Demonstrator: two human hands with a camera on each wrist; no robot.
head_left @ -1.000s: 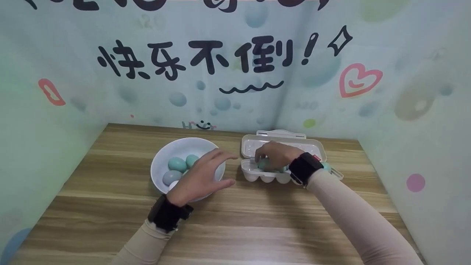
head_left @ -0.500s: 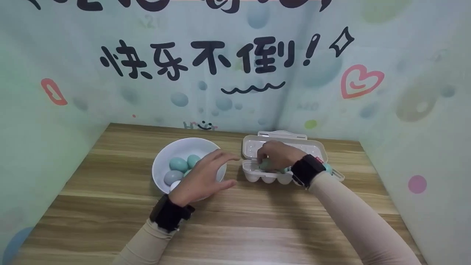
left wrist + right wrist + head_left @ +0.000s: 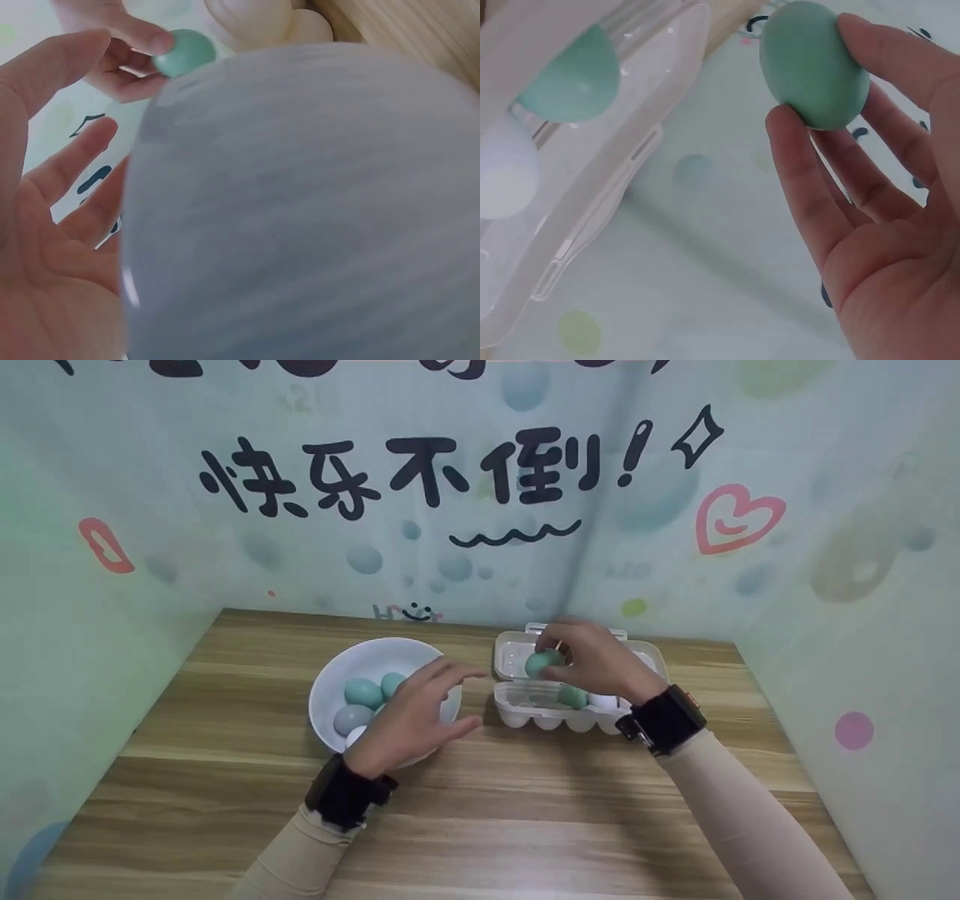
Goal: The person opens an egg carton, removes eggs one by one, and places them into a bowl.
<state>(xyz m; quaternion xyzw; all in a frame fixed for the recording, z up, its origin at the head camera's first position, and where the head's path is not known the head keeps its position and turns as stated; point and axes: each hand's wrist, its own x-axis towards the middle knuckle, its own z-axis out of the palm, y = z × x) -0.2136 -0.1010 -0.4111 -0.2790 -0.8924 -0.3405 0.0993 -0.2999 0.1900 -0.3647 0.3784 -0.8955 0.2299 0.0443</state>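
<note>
Between thumb and fingers, my right hand (image 3: 592, 660) pinches a green egg (image 3: 814, 66), raised over the egg carton (image 3: 517, 706). The carton is clear plastic with its lid (image 3: 514, 656) folded back. Inside it sit another green egg (image 3: 573, 696) and a white egg (image 3: 603, 703); my right hand and wrist hide part of the carton. My left hand (image 3: 416, 716) hovers at the right side of a white bowl (image 3: 324, 690), fingers extended and holding nothing. The bowl holds several eggs: green ones (image 3: 363, 694), a bluish-grey one (image 3: 352, 721) and a white one partly behind the hand.
A wooden table (image 3: 480, 825) lies under everything. Behind it stands a printed cloth backdrop (image 3: 337, 562), with side walls at left and right. The bowl and the carton stand apart, with bare tabletop between them.
My right hand has risen out of the carton with the green egg, uncovering the green and white eggs there. My left hand has stayed by the bowl.
</note>
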